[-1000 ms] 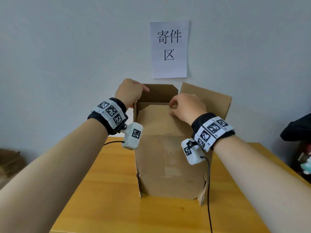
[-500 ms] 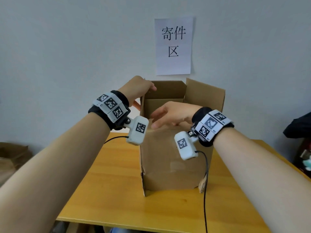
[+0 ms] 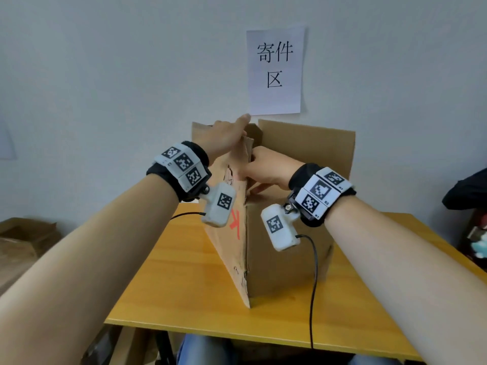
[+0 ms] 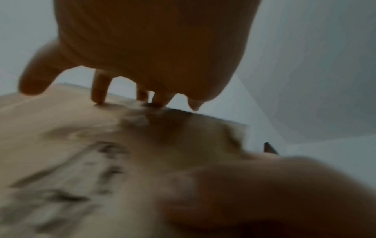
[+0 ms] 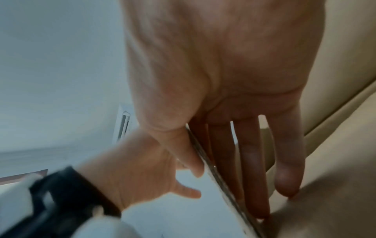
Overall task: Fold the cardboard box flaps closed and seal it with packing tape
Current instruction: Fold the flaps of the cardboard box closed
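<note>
A brown cardboard box (image 3: 287,246) stands on the wooden table (image 3: 184,285) with one corner turned toward me. Its left flap (image 3: 232,177) stands upright, and a taller flap (image 3: 311,143) rises at the back right. My left hand (image 3: 226,137) lies on the outer face of the left flap, fingertips (image 4: 99,98) touching the cardboard (image 4: 71,136). My right hand (image 3: 266,167) pinches that flap's top edge (image 5: 215,173), thumb (image 5: 183,153) outside and the other fingers (image 5: 252,161) inside the box. No tape is in view.
A white paper sign (image 3: 275,71) hangs on the wall behind the box. Flattened cardboard (image 3: 23,241) lies on the floor at the left, and a dark object (image 3: 466,191) sits at the right edge. A black cable (image 3: 313,285) trails from my right wrist over the table's front edge.
The box has turned so a corner faces me. My right hand left the near flap and took hold of the left flap's edge. My left hand stayed on that flap.
</note>
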The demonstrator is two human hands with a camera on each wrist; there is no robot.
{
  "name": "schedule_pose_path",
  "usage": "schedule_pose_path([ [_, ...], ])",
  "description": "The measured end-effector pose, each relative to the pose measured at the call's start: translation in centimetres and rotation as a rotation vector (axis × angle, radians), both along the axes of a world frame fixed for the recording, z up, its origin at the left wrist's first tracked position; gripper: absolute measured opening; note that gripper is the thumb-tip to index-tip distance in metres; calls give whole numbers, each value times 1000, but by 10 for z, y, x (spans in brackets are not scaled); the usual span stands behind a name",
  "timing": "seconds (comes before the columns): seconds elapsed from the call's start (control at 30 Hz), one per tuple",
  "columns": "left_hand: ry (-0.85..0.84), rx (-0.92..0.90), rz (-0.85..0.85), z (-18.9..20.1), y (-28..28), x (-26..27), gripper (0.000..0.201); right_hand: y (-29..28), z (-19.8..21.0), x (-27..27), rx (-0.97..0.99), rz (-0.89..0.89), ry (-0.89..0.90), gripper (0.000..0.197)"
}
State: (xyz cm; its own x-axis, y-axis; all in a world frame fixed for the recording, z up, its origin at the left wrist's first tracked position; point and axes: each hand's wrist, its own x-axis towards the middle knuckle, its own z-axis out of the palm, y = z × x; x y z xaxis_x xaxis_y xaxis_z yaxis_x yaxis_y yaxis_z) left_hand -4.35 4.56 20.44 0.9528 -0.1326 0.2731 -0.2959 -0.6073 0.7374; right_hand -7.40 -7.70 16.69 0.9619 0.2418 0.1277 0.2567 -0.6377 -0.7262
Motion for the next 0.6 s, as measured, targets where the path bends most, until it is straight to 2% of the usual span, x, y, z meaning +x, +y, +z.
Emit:
schedule_pose_path([
  [0.13,-156,-63,53,-15,18,29,61,-16,-1,-3,37,-42,-49,12],
  [0.27,-231,46,121,-23,30,45,49,-44,-11,9,70,-197,-136,21],
  [0.4,-289,122,132,-29,34,57,44,-72,-21,27,183,-273,-186,26],
  [0.6,-195,23,345,-50,46,85,65,-120,-30,57,224,-498,-246,33],
])
